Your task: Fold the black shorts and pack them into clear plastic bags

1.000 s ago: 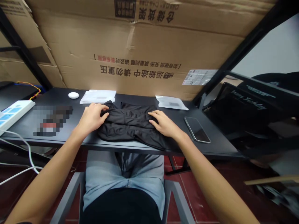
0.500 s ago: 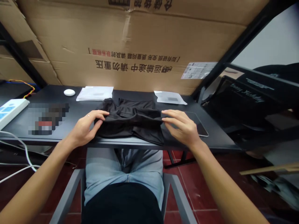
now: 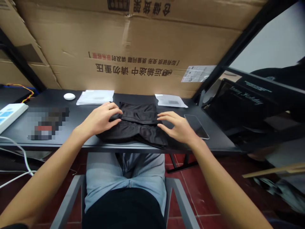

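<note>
A black, shiny, soft garment (image 3: pixel 143 132) lies creased on the dark desk, its upper part laid in a flat folded band; its exact kind cannot be told. My left hand (image 3: pixel 101 118) rests over the garment's left side, fingertips and thumb apart and touching the cloth. At the right edge of the folded band, my right hand (image 3: pixel 175 124) has its fingers spread, with the tips against the fabric. Both hands look open, with no cloth visibly pinched. Part of the garment's left end is hidden under my left hand.
Two white plastic packets (image 3: pixel 95 97) lie at the back before a large cardboard sheet (image 3: pixel 133 41). A phone-like dark slab (image 3: pixel 197 126) is right of my hand. Leftward are a white oval object (image 3: pixel 69 96), a blurred-out item (image 3: pixel 49 124) and a power strip (image 3: pixel 11 114).
Both hands have moved inward and the left slightly up. The garment's raised near layer now lies flat as a folded band toward the back. My fingers have loosened from its edges.
</note>
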Demonstrator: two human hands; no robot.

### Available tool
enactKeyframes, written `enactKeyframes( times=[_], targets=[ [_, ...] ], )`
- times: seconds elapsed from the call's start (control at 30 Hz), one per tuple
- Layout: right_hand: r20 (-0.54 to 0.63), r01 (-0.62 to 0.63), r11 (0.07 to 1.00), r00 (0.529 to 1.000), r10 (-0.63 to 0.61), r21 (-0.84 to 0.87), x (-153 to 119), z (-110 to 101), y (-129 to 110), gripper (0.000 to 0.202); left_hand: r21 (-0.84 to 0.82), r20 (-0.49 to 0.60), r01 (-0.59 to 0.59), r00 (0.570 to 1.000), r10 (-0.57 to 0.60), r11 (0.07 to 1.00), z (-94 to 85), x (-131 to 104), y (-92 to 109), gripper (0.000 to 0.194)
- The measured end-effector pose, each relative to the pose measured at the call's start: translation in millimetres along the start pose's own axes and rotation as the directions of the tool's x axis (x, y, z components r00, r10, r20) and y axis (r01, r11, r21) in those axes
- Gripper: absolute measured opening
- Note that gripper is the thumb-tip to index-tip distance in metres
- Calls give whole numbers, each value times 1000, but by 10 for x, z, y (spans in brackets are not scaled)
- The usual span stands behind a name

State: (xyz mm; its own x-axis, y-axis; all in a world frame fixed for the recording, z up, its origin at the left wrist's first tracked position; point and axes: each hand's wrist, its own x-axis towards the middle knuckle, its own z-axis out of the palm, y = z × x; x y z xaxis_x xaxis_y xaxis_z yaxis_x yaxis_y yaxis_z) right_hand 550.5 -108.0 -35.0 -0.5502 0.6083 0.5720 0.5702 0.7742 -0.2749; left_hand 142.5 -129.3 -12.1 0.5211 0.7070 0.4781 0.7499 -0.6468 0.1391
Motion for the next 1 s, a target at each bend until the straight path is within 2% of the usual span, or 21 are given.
enactKeyframes(
  times=[0.07,0.13,0.17,0.23,0.3,0.37,0.4,0.43,0.5,0.57,0.6,0.67,0.73,0.83,0.9,1.0],
  targets=[
    [132,65,997,990,-57,-52,130,81,82,17,59,135,-50,990,42,997,90,237,-16,22],
    [246,95,992,967,-72,-80,232,139,158,16,97,231,-73,972,49,993,168,417,-50,15],
    [277,80,993,959,-53,-87,288,155,202,17,110,261,-68,965,38,992,196,499,-73,13],
    [260,-31,994,964,57,-103,440,165,309,19,136,274,-15,962,-23,991,224,677,-130,16],
    [140,-232,965,958,249,-126,644,161,428,22,164,192,109,971,-140,980,219,881,-187,22],
    [-4,-417,896,907,421,-149,841,160,505,28,181,41,264,960,-276,947,194,1070,-218,32],
    [-70,-457,876,890,451,-157,908,165,508,33,178,-32,322,946,-322,930,179,1134,-217,38],
    [-111,-451,878,892,438,-159,942,176,481,38,168,-86,353,935,-343,921,164,1162,-202,43],
    [-117,-348,926,936,333,-144,891,216,341,44,127,-122,339,938,-324,932,144,1085,-129,48],
    [-18,-223,970,975,222,-96,711,281,132,47,83,-75,281,959,-275,956,149,838,-12,48],
    [59,-196,978,978,200,-77,597,319,27,50,76,-23,260,966,-259,963,164,672,55,50],
    [217,-222,972,948,234,-76,380,399,-138,68,123,71,274,956,-284,954,216,321,180,71],
    [335,-311,942,880,336,-128,228,468,-213,92,177,143,351,915,-377,919,290,27,263,93],
    [406,-396,893,795,450,-214,150,526,-200,112,199,233,429,853,-468,881,403,-210,277,115],
    [411,-393,886,785,463,-247,163,527,-178,116,197,249,444,840,-482,874,450,-259,242,121],
    [361,-361,886,816,451,-291,223,496,-176,110,193,232,450,843,-486,872,453,-258,209,123]
  ],
)
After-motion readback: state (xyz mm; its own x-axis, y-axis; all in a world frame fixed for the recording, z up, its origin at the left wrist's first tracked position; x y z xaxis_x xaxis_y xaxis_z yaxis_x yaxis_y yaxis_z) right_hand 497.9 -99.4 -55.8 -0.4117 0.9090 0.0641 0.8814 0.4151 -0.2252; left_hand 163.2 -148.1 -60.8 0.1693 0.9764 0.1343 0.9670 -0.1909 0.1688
